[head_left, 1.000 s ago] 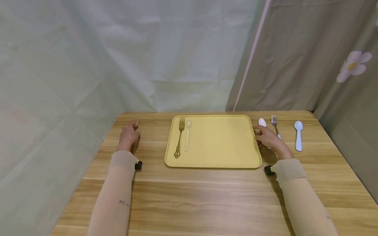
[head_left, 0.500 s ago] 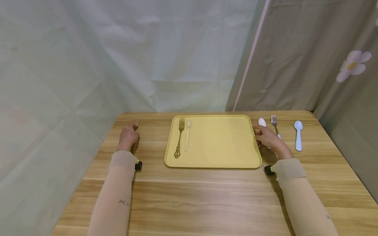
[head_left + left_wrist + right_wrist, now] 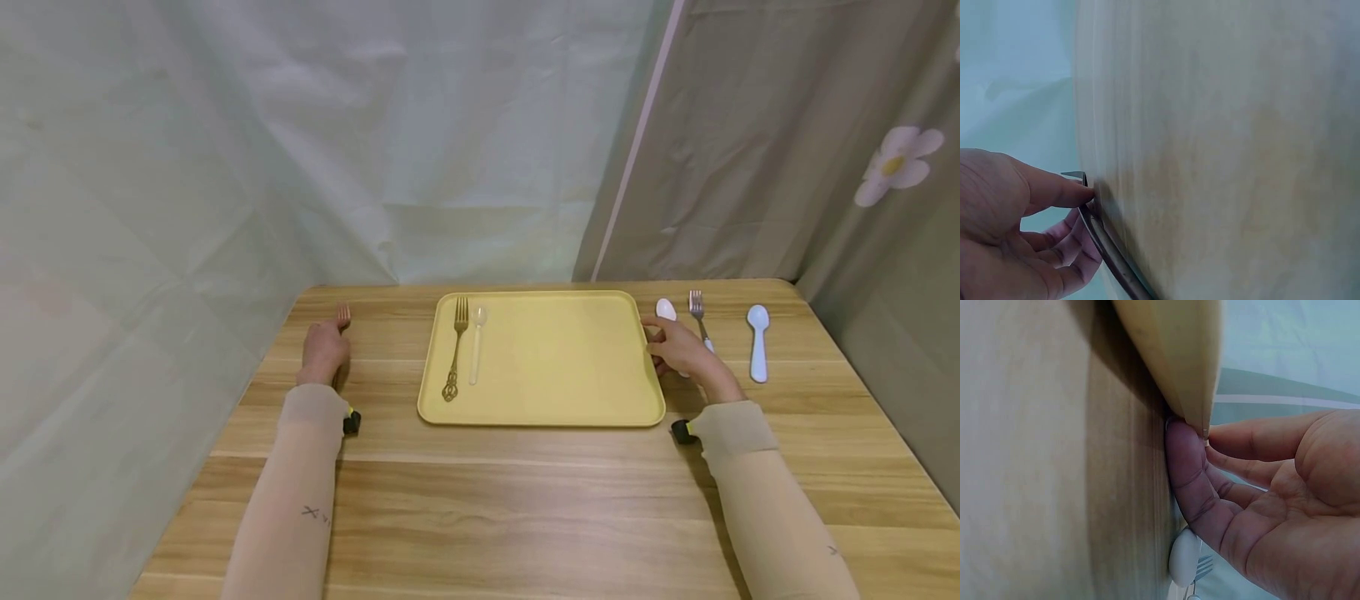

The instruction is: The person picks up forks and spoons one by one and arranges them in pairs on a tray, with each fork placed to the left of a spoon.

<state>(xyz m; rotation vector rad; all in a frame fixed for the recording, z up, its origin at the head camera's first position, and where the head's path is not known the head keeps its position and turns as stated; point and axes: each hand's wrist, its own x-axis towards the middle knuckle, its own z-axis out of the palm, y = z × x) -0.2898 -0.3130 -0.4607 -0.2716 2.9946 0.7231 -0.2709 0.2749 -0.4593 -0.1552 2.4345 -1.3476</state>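
Note:
At the left end of the table my left hand (image 3: 324,350) pinches a metal fork (image 3: 343,316); its tines point away from me and the hand covers part of the handle. The left wrist view shows thumb and fingertips closed on the fork's dark, curved handle (image 3: 1110,253). On the other side, my right hand (image 3: 678,348) grips the right rim of a yellow tray (image 3: 570,358). Up close, its thumb lies at the top of the rim and a finger (image 3: 1186,453) curls beneath. An ornate bronze fork (image 3: 457,333) and a clear plastic spoon (image 3: 477,333) lie side by side on the tray's left part.
Behind my right hand lies a white spoon (image 3: 665,309), partly covered. Beside it is a fork with a white handle (image 3: 697,308), and farther right a light blue spoon (image 3: 759,342). Curtains (image 3: 480,167) hang behind the wooden table (image 3: 510,508).
My left hand has shifted slightly, and a bit more of the fork shows past its fingers. The right hand and the tray have stayed in place.

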